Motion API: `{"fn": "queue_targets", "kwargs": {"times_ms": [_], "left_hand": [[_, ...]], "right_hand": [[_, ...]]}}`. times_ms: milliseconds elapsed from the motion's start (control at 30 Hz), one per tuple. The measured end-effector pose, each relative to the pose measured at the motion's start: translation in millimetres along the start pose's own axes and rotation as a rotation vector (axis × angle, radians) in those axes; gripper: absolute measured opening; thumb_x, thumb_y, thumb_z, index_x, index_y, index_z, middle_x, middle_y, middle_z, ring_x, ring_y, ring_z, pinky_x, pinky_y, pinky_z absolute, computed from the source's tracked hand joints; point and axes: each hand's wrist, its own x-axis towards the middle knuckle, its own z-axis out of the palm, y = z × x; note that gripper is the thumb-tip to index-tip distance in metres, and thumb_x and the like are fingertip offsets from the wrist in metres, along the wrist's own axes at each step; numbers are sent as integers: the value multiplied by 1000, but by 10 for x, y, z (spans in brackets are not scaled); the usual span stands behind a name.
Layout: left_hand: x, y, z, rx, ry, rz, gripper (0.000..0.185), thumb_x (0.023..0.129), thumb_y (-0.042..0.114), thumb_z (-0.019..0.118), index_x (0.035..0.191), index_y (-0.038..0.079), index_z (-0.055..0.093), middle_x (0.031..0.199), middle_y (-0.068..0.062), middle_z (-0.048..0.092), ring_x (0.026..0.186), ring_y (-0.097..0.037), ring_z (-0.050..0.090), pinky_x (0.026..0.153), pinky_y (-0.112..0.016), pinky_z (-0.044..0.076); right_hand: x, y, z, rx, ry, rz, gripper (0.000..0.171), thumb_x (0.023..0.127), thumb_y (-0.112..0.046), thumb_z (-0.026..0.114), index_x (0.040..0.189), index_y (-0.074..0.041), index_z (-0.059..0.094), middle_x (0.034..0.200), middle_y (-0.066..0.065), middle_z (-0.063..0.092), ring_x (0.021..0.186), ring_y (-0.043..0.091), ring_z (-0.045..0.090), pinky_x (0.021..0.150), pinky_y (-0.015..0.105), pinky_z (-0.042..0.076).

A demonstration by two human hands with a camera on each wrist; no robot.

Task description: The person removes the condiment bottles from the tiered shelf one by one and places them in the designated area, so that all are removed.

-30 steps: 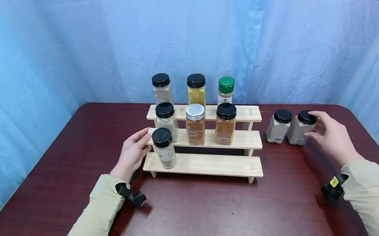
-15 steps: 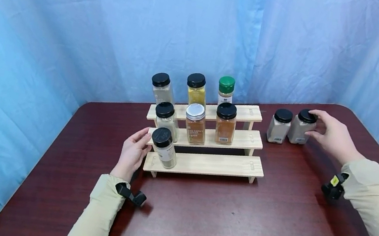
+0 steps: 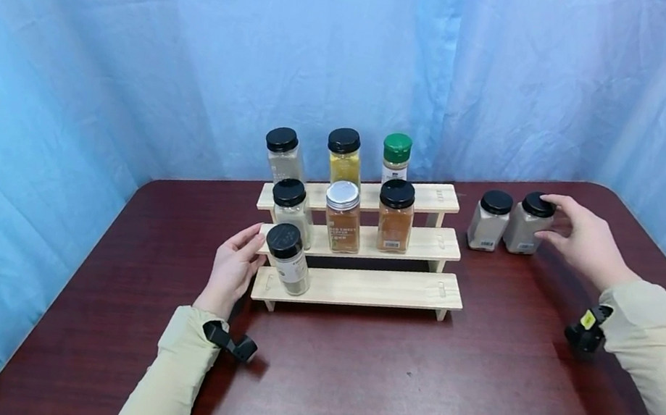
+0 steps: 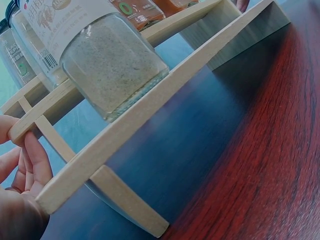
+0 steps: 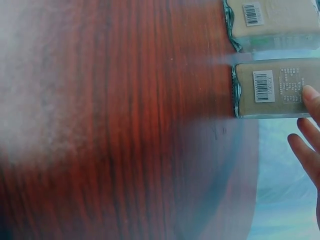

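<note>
A three-tier wooden rack (image 3: 372, 287) stands on the table. My left hand (image 3: 232, 271) grips the left end of its middle shelf, thumb above and fingers below in the left wrist view. A black-lidded spice jar (image 3: 294, 271) stands alone on the lowest shelf, beside this hand. At the right, my right hand (image 3: 585, 239) holds a square spice jar (image 3: 523, 232) of greyish powder by its right side, the index finger at the black lid and the thumb on the jar's body. A similar spice jar (image 3: 488, 228) stands just left of it. Both are upright on the table.
On the middle shelf are a black-lidded pale jar (image 3: 295, 216), a silver-lidded jar (image 3: 343, 227) and an orange-brown jar (image 3: 395, 225). Behind them stand a grey jar (image 3: 284, 163), a yellow jar (image 3: 345, 163) and a green-capped bottle (image 3: 395, 163). Blue curtains (image 3: 233, 51) surround the table (image 3: 375, 391).
</note>
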Motion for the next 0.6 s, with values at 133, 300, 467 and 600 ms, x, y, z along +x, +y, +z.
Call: {"fn": "queue_targets", "kwargs": {"times_ms": [133,300,467,600], "left_hand": [[-2,-4,1,-3,-1,4,44,97,5,50,139,-5,41,95,11,59,75,-1,57,65,-17,45],[-5,-7,2,-8,1,-2,44,97,5,50,139,-5,42,94,11,60,74,-1,57,65,-17,44],[-7,-7,3,-4,3,-4,44,97,5,50,139,-5,42,96,11,59,75,-1,57,65,-17,44],[3,0,2,6,1,-6,44,97,6,50,139,-4,42,98,10,58,75,-1,57,66,-17,45]], "right_hand": [[-6,-11,-7,4,-12,-6,64,78,6,72,135,-2,43,114,29,57,98,45,60,73,56,48],[3,-17,-26,-11,-38,-2,64,78,6,71,135,-1,42,112,29,57,98,45,59,76,57,47],[18,1,-67,-14,-41,-14,63,78,5,71,134,0,43,113,28,56,97,45,59,78,57,45],[19,-2,-124,21,-25,-3,62,80,0,72,134,1,42,115,28,54,99,46,57,80,58,44]]}}
